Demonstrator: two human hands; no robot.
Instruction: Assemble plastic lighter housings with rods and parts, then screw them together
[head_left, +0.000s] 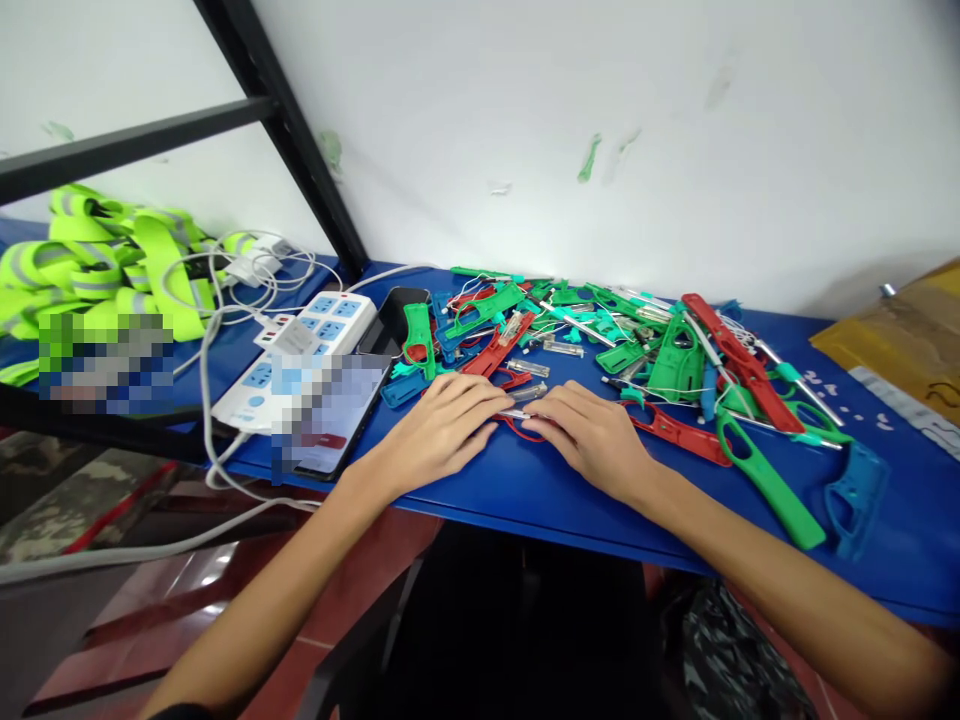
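Observation:
My left hand [455,425] and my right hand [589,430] meet low over the table's front part, fingers curled and fingertips almost touching. Between them they grip a thin silvery piece [514,413], mostly covered by the fingers. Just below it shows part of a red looped casing [525,430]. Beyond my hands are clear fuel tanks [528,368] and a heap of green, red and blue lighter casing halves [679,360] mixed with metal tubes and white wires. A red casing [682,434] lies right of my right hand.
On the left are a phone [345,415], a white power strip [319,345] with cables, and neon-yellow straps [112,255] behind a black metal frame [289,150]. A green casing [772,485] and blue casing [855,500] lie right, near a yellowish taped package [900,335].

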